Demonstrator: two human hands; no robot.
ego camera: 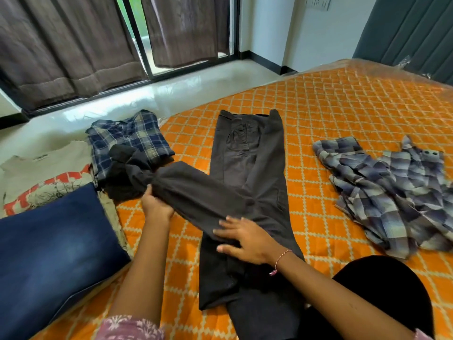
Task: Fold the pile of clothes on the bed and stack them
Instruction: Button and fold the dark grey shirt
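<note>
Dark grey trousers [252, 163] lie lengthwise down the middle of the orange quilted bed [343, 106]. One leg [196, 190] is bent over to the left, lifted off the bed. My left hand [157, 204] grips that leg near its hem end. My right hand [245, 239] presses flat with straight fingers on the trousers at the bend. A crumpled grey-blue plaid shirt [387, 192] lies unfolded to the right. A folded blue plaid shirt [127, 138] with a dark garment [122, 177] against it sits at the left.
Folded blue jeans [54, 249] lie at the near left, on a beige printed T-shirt [41, 173]. Beyond the bed's left edge are a pale floor [171, 87], curtains and a glass door. My dark-clad knee [382, 295] rests on the bed at lower right.
</note>
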